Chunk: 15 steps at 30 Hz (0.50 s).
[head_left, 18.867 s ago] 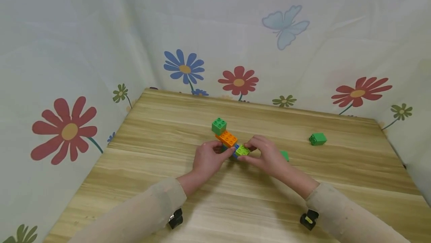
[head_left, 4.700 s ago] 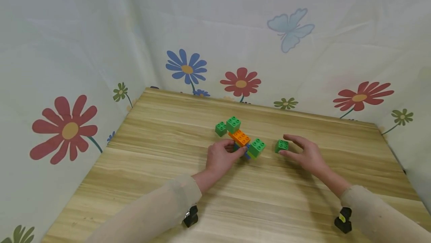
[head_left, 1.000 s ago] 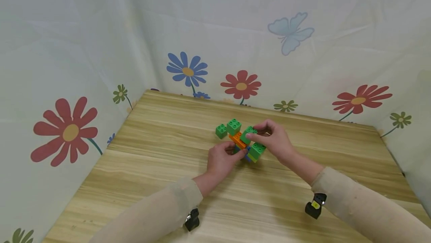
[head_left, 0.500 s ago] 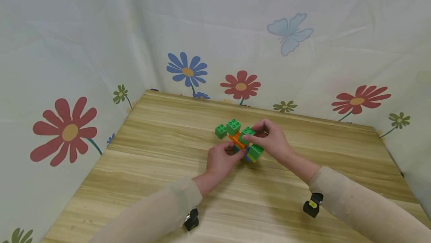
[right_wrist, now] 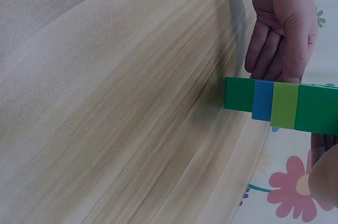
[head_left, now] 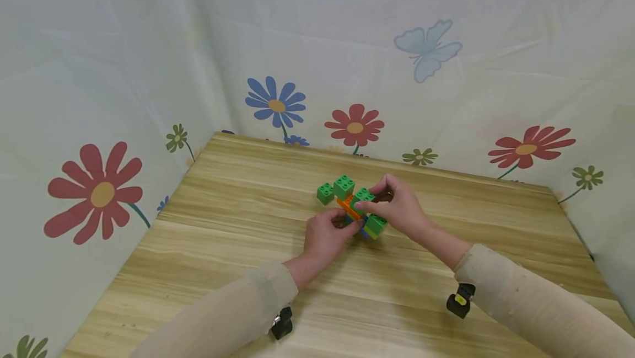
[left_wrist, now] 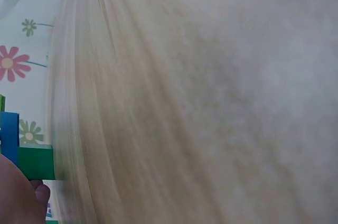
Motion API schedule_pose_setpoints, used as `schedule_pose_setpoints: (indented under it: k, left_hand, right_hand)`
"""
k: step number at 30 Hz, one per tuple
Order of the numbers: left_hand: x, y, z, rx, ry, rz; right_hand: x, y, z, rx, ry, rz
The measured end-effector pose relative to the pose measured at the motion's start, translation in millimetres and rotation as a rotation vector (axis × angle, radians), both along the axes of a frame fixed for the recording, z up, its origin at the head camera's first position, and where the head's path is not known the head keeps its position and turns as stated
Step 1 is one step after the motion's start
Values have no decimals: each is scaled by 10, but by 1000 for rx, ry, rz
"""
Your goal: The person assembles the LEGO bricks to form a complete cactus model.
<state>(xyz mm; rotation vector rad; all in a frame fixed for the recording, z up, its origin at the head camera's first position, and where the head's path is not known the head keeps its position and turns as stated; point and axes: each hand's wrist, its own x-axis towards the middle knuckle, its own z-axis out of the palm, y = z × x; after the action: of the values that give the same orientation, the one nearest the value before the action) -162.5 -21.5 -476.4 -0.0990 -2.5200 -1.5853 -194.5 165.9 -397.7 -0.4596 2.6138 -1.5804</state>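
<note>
In the head view, my right hand (head_left: 403, 210) pinches a green toy building brick (head_left: 362, 197) between thumb and fingers, at the right end of an orange brick (head_left: 347, 207). Whether its studs are joined I cannot tell. My left hand (head_left: 324, 235) grips the assembly low on its near side. Another green brick (head_left: 344, 186) tops the orange brick's far left end. The right wrist view shows the stack side-on: a green bottom brick (right_wrist: 238, 93), then blue (right_wrist: 262, 100), lime (right_wrist: 284, 105) and a green top brick (right_wrist: 317, 109). Fingertips behind the bricks are hidden.
A loose green brick (head_left: 325, 193) stands on the wooden table (head_left: 238, 198), just left of the assembly. White flower-printed cloth (head_left: 307, 32) hangs behind the table and along its sides. Both wrists carry a small black camera (head_left: 281, 323).
My right hand has lifted a green brick from the table's right and brought it left over the orange brick. In the last second it shifted slightly left and down. My left hand stays put.
</note>
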Motion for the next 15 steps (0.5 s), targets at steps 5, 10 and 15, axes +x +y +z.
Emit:
schedule_pose_setpoints:
  k: [5, 10, 15]
  left_hand:
    - [-3, 2, -1, -6, 8, 6]
    - [3, 2, 13, -14, -11, 4]
    - [15, -4, 26, -9, -12, -1]
  right_hand:
    - [-10, -13, 11, 42, 40, 4]
    - [-20, -16, 16, 63, 76, 32]
    - [-24, -12, 18, 61, 92, 54]
